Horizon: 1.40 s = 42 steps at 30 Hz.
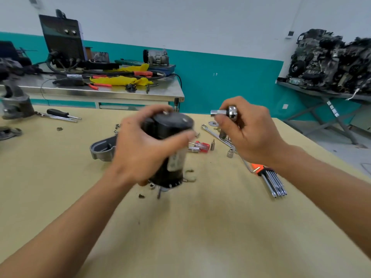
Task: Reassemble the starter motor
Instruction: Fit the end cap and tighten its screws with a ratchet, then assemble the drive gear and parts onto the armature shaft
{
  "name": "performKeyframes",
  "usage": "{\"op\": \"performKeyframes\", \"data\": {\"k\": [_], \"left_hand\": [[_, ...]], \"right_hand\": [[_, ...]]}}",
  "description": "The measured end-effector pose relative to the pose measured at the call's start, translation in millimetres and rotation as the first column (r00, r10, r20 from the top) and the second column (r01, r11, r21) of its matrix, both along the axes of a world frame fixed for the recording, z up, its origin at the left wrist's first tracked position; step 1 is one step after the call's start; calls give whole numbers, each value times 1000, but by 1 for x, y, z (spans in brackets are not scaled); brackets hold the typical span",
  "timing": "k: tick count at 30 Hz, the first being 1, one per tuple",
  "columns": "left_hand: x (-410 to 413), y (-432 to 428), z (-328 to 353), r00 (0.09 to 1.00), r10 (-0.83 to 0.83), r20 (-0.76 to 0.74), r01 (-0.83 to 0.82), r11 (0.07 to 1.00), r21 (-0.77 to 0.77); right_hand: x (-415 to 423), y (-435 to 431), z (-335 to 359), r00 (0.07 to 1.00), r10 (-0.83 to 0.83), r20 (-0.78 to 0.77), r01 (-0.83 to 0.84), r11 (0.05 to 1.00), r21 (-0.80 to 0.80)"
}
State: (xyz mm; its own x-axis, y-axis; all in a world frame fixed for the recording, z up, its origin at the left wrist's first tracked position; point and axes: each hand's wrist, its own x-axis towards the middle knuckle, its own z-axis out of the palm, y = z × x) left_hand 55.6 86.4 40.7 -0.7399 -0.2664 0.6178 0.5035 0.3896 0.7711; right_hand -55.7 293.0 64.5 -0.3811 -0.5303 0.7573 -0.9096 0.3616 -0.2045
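1. The starter motor point(168, 137) stands on end about the middle of the table point(180, 227), black end cap upward. The left hand point(140, 149) is wrapped round its upper body, fingers curled tight on it.
2. The right hand point(247, 133) hovers just to the right of the cap, clear of it. Its fingers are closed round the chromed ratchet point(228, 112), with thumb and forefinger pinching by the socket, which points toward the motor.
3. I'd judge the step to be driving a through-bolt at the cap's far rim. Something small and bright pokes up there, though the blur leaves me unsure it's a bolt head.
4. To do it well, seat the socket square on the head before turning. The first threads are best run in gently so nothing crosses.
5. The left hand should bear down as well as grip, or the motor will likely twist or tip on its narrow foot.
6. Bring the bolts up evenly, a little at a time, so the cap sits flat.
7. Mind the small loose fasteners point(141, 196) at the motor's foot, on the side toward the table's near edge. The grey housing point(102, 149) lies just beside the motor, toward the table's left edge.
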Motion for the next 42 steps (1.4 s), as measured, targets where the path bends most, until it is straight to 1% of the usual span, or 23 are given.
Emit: {"op": "performKeyframes", "data": {"k": [1,2,4,6,7,9,11,14,17,19,22,25,29,32,35,38,42], "left_hand": [[-1,-10,4,997,70,-44,-67,994,83],[-2,-23,7,987,143,-72,-130,979,159],[-2,-50,8,957,276,-90,-244,933,264],[-3,-76,4,921,384,-68,-342,879,331],[-4,-86,2,905,422,-52,-377,853,361],[-9,-101,-6,885,466,-20,-415,806,421],[-14,-107,-11,882,471,18,-432,792,431],[-18,-105,-16,897,440,45,-425,829,363],[-19,-101,-15,899,436,35,-424,850,314],[-19,-100,-13,889,458,18,-448,858,253],[-17,-101,-14,875,484,14,-480,864,154],[-15,-100,-15,881,473,21,-472,874,115],[-15,-91,-15,912,410,12,-409,907,96],[-14,-83,-7,942,334,15,-332,930,157],[-30,-88,19,960,279,31,-279,939,201],[-64,-98,46,966,244,88,-258,934,247],[-112,-110,49,955,236,180,-272,938,217]], "right_hand": [[-1,-7,-3,995,-92,46,92,996,9],[-2,-13,-7,976,-206,76,200,977,79],[-5,-25,-17,911,-409,58,373,876,305],[-8,-35,-29,870,-492,19,426,772,471],[-10,-41,-35,862,-506,20,423,741,522],[-15,-52,-44,851,-523,43,406,707,579],[-20,-63,-50,834,-547,75,403,696,594],[-26,-72,-56,802,-586,120,410,684,603],[-29,-72,-66,785,-602,146,399,671,625],[-29,-70,-70,780,-607,154,391,663,639],[-29,-66,-70,778,-603,175,383,677,629],[-25,-64,-69,775,-591,226,349,697,627],[-23,-60,-66,777,-570,268,333,733,593],[-21,-57,-66,785,-542,300,297,754,585],[-22,-55,-70,785,-527,325,273,766,582],[-22,-56,-71,783,-510,355,257,786,563],[-22,-58,-74,790,-482,379,256,821,510]]}}
